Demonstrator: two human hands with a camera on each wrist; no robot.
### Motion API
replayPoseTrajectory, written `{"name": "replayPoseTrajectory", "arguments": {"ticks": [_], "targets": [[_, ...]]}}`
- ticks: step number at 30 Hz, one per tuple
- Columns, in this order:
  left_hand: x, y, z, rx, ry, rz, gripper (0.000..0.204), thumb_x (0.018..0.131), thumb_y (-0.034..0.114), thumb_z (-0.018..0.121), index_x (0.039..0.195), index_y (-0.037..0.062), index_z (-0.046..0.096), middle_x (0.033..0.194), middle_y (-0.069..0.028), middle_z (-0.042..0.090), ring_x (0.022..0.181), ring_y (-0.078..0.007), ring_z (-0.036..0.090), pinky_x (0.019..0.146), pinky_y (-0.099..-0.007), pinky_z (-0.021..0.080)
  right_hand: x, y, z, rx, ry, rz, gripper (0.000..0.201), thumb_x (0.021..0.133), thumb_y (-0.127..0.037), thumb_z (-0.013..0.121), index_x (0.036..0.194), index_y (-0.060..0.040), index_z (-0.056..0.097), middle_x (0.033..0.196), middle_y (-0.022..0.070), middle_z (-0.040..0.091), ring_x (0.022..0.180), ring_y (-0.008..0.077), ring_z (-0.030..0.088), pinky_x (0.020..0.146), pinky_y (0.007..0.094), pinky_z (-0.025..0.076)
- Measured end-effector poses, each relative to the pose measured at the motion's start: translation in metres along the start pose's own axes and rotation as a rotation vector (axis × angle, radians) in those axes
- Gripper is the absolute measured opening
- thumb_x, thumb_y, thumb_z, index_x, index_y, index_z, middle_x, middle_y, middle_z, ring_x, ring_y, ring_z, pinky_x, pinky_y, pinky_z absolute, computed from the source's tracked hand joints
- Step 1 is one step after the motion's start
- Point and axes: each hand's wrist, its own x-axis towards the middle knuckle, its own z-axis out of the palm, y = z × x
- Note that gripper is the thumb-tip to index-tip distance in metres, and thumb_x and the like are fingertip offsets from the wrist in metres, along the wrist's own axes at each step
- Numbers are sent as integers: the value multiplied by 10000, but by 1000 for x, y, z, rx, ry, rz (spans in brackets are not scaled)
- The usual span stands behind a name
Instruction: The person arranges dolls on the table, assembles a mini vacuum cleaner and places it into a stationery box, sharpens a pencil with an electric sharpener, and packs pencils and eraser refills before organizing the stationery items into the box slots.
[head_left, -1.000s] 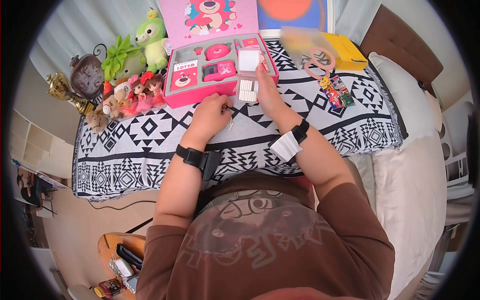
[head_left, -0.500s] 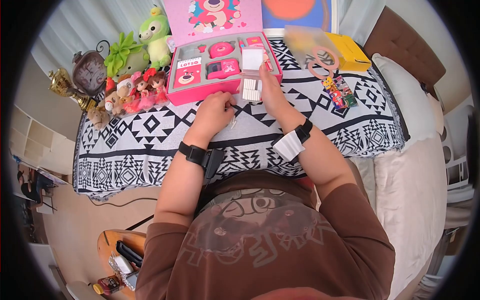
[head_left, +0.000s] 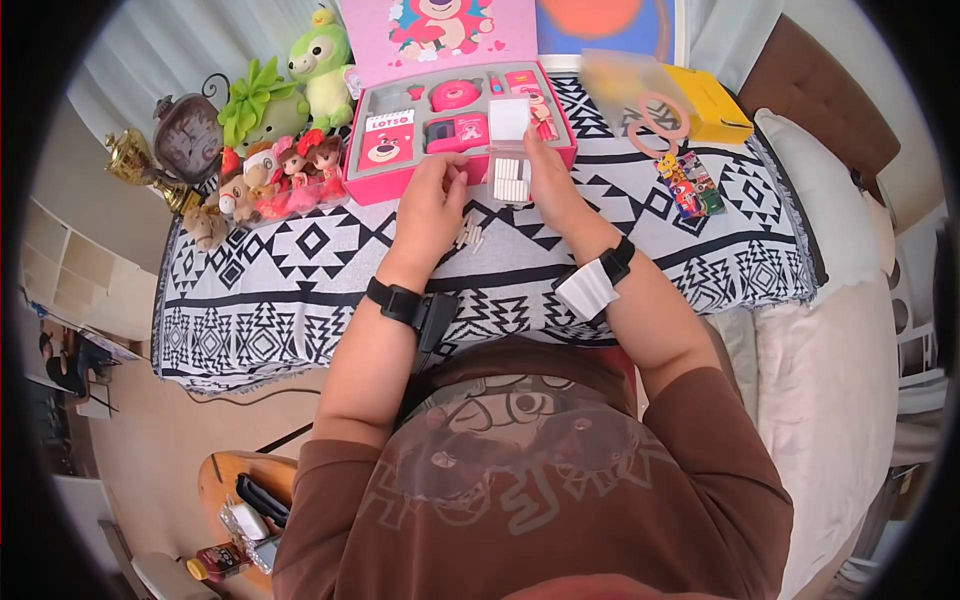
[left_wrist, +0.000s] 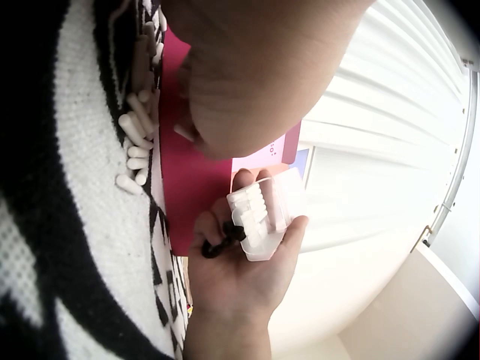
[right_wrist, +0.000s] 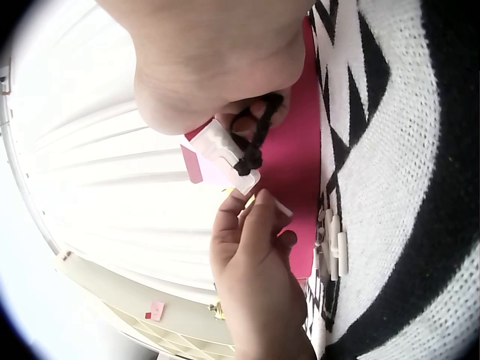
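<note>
My right hand [head_left: 556,187] holds a small clear case [right_wrist: 217,146] with its lid raised, the thumb along one side. Short white sticks [head_left: 511,180] stand packed in rows inside it. A black band [right_wrist: 262,135] loops about the fingers of this hand. Beside the case is my left hand [head_left: 432,208], its fingers bent and pinching one white stick [right_wrist: 283,210]. Several loose white sticks [left_wrist: 135,131] lie in a small heap on the patterned cloth [head_left: 330,285], below the left hand.
Right behind the hands stands an open pink gift box [head_left: 375,188] with a notebook and other pink items. Plush toys [head_left: 322,65], dolls [head_left: 300,175], a clock [head_left: 190,135] and a trophy [head_left: 130,160] fill the left. Pink rings [head_left: 660,122] and a yellow box [head_left: 708,103] are at right.
My left hand has moved up and closer to the case. More of the loose sticks show below it. My right hand keeps hold of the case, and the head view has shifted slightly.
</note>
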Motion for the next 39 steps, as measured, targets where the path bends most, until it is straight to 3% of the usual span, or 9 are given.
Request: {"name": "replayPoseTrajectory", "arguments": {"ticks": [2, 3, 9, 11, 21, 27, 36, 39], "targets": [[2, 8, -4, -23, 56, 0, 152, 899, 33, 591, 1048, 5, 598, 874, -124, 568, 746, -220, 600, 685, -325, 486, -1, 0, 2, -18, -14, 15, 616, 1042, -494, 274, 1210, 13, 581, 996, 101, 681, 871, 146, 667, 769, 269, 528], [2, 7, -3, -24, 60, -2, 152, 899, 33, 591, 1048, 5, 598, 874, -124, 568, 746, -220, 600, 685, -325, 486, -2, 0, 4, -13, -34, 55, 617, 1044, -490, 271, 1216, 16, 579, 1020, 97, 674, 889, 137, 659, 779, 268, 526], [1, 9, 0, -262, 107, 57, 121, 910, 13, 593, 1029, -10, 594, 916, -102, 561, 777, -175, 620, 703, -283, 511, -2, 2, 7, 26, -157, 133, 552, 1055, -432, 294, 1227, 16, 566, 1044, 81, 662, 917, 123, 652, 783, 272, 538], [0, 13, -3, -253, 41, 48, 130, 918, 1, 597, 1045, -20, 580, 976, -71, 580, 852, -135, 640, 734, -253, 537, -2, 2, 6, 25, -169, 135, 547, 1056, -429, 293, 1235, 13, 560, 1056, 81, 659, 922, 122, 650, 789, 273, 537], [-2, 13, 3, -363, 23, 134, 142, 855, -28, 660, 983, -9, 600, 940, -78, 581, 834, -151, 649, 737, -259, 548, -5, 4, 8, -81, -176, 95, 542, 1055, -425, 326, 1281, 26, 523, 1147, 81, 615, 1036, 112, 570, 904, 275, 468], [-3, 16, -3, -322, -103, 117, 158, 828, -60, 672, 964, -6, 612, 954, -52, 577, 874, -128, 640, 789, -252, 547, -3, 11, 7, -140, -179, 58, 549, 1052, -428, 334, 1266, 34, 539, 1174, 91, 610, 1077, 134, 555, 941, 285, 439], [-3, 17, -3, -248, -170, 114, 89, 832, -31, 661, 905, 16, 642, 904, -59, 588, 829, -136, 623, 729, -251, 523, -2, 12, 5, -104, -210, 111, 519, 1056, -411, 336, 1242, 22, 553, 1141, 70, 612, 1048, 108, 551, 916, 265, 447], [-3, 18, -3, -165, -144, 163, 87, 824, -5, 671, 892, 31, 631, 844, -47, 595, 692, -135, 583, 626, -259, 476, -2, 13, 4, -93, -205, 108, 507, 1056, -403, 340, 1230, 21, 558, 1131, 68, 613, 1039, 102, 550, 914, 262, 448]]}}
